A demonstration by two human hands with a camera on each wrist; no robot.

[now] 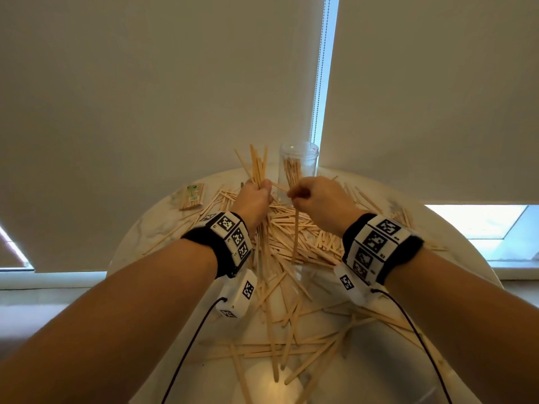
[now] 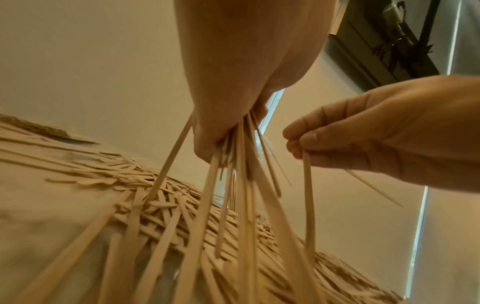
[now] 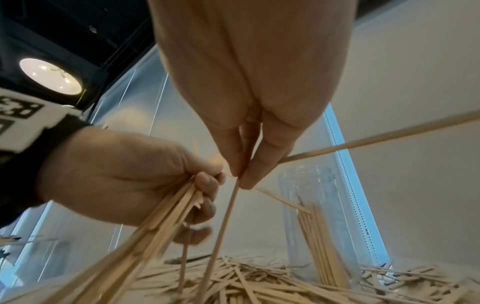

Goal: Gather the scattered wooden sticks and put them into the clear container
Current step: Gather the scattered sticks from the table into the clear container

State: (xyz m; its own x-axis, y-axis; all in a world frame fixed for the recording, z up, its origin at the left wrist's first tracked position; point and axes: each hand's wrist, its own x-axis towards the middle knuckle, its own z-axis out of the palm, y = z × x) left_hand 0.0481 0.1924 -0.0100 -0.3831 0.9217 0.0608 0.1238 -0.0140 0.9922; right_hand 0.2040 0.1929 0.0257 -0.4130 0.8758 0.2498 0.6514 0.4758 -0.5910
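Observation:
Many thin wooden sticks (image 1: 294,237) lie scattered in a heap on a round marble table (image 1: 145,228). My left hand (image 1: 255,196) grips an upright bundle of sticks (image 1: 258,167) above the heap; the bundle (image 2: 233,195) fans out below the fist. My right hand (image 1: 309,193) pinches a single stick (image 1: 296,228) that hangs down, just right of the left hand. Thumb and finger (image 3: 249,176) close on the single stick (image 3: 221,222). The clear container (image 1: 297,167) stands upright behind both hands with several sticks inside (image 3: 322,242).
A wrapped packet of sticks (image 1: 192,196) lies at the table's far left. Roller blinds (image 1: 145,83) hang right behind the table, with a bead chain (image 1: 319,68) above the container. Loose sticks (image 1: 280,345) reach toward the near edge.

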